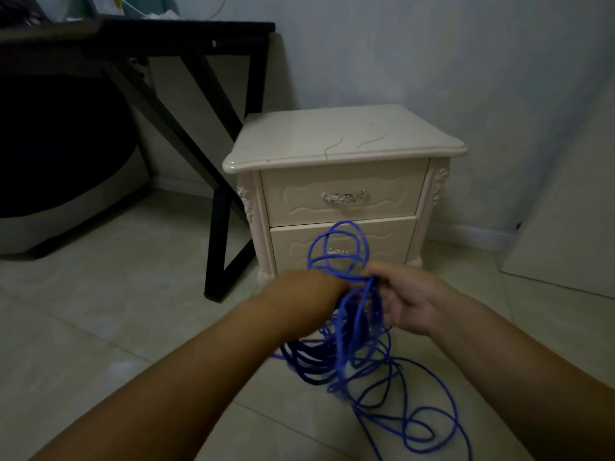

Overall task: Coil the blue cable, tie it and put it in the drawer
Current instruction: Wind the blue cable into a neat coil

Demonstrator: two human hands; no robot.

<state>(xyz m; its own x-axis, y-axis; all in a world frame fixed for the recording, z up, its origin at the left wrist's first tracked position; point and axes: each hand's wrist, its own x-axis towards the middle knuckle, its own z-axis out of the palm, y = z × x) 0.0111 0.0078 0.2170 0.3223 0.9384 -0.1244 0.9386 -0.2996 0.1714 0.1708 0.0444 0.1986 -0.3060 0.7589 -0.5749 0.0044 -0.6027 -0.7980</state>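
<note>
Step in hand: coiling, not finished. The cable [349, 331] is held up in the air in front of the cabinet [342, 144], bunched between both hands. A few loops stand up above the hands and cover part of the lower drawer [392, 237]; more loops hang below. A long loose tail lies in slack curls on the floor [133, 311], out from the cabinet's front and toward the person's right.

Right hand [409, 297]: fingers and thumb curled round the bunched strands, gripping the cable. Left hand [309, 287]: blurred, back toward the camera, fingers hidden in the bundle, so I cannot tell whether it grips.

No tie on the cable yet. Top drawer [342, 197] and lower drawer are both closed.

Next, probably: keep one hand on the bundle, draw the floor tail up into even loops, watch for snags in the messy strands. Tying and opening a drawer come after.
</note>
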